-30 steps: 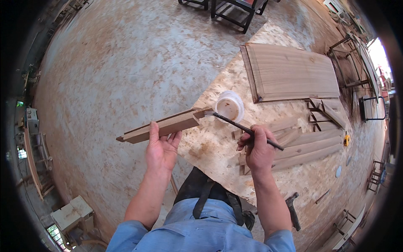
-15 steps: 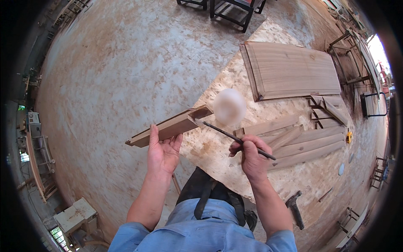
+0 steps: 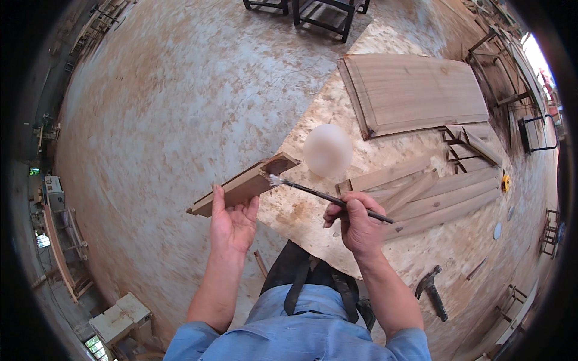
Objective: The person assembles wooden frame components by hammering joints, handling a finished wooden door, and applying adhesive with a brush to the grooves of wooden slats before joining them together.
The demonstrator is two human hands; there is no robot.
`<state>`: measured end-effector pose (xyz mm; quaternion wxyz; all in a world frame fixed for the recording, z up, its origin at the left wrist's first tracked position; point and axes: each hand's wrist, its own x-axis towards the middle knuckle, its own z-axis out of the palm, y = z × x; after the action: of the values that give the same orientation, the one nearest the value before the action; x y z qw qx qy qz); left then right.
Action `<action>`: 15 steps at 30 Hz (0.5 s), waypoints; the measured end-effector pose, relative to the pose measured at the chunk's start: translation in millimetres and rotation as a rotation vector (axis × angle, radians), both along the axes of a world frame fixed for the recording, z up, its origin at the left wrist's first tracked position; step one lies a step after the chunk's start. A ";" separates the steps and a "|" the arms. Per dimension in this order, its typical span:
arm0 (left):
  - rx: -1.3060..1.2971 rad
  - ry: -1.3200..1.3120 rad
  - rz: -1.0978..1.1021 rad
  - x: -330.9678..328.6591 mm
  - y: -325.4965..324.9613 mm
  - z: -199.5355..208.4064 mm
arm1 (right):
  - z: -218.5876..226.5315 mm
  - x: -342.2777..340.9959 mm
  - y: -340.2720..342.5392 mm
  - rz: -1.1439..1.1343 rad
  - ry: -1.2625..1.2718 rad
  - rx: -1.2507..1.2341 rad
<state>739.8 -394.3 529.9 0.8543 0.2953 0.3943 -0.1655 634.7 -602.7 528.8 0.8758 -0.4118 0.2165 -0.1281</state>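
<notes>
The wood piece (image 3: 244, 186) is up in the air, resting in the left hand (image 3: 230, 225). It is long and brown, and it tilts so its right end is higher than its left end. From where I stand, the left hand holds it from below, palm up, with the thumb on one side and the other fingers curled under. I think it is held that way so the right end sticks out past the fingers.

The right hand (image 3: 360, 225) holds the thin black brush (image 3: 316, 194) a bit like a pencil. That looks like a good hold for small, careful dabs. The white bristles point left, away from the right hand, at the right end of the wood piece. I can't tell if they touch it.

Ahead of the right hand and a little left, a round white tub (image 3: 328, 150) sits on the desk (image 3: 301, 231). It is blurry, so I can't see what is inside. It seems to be there so the brush can reach it easily.

Right of the right hand lie flat wood strips (image 3: 445, 198), with a yellow tape measure (image 3: 506, 183) past them. Farther ahead lies a big wood panel (image 3: 421, 93). A hammer (image 3: 435, 298) lies right of the right forearm, maybe so nobody bumps it.
</notes>
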 end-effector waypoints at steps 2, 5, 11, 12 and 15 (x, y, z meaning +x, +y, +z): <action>-0.006 -0.004 0.006 0.0 -1.4 3.0 | -3.0 3.2 0.2 0.004 0.071 -0.034; -0.029 -0.027 -0.011 1.0 1.1 0.0 | -4.9 -0.8 -2.7 -0.060 0.024 0.012; -0.012 -0.022 -0.038 0.7 4.2 -3.3 | 3.0 8.9 -7.6 -0.087 -0.031 -0.162; -0.020 -0.021 -0.039 1.4 5.0 -4.0 | 3.3 7.7 -8.0 -0.116 -0.078 -0.124; 0.037 -0.004 -0.011 3.5 2.7 -0.1 | 8.1 3.1 -8.3 -0.155 -0.238 0.015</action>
<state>743.3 -391.7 529.7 0.8484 0.3138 0.3941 -0.1625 637.8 -611.0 537.0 0.8859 -0.3693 0.1430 -0.2416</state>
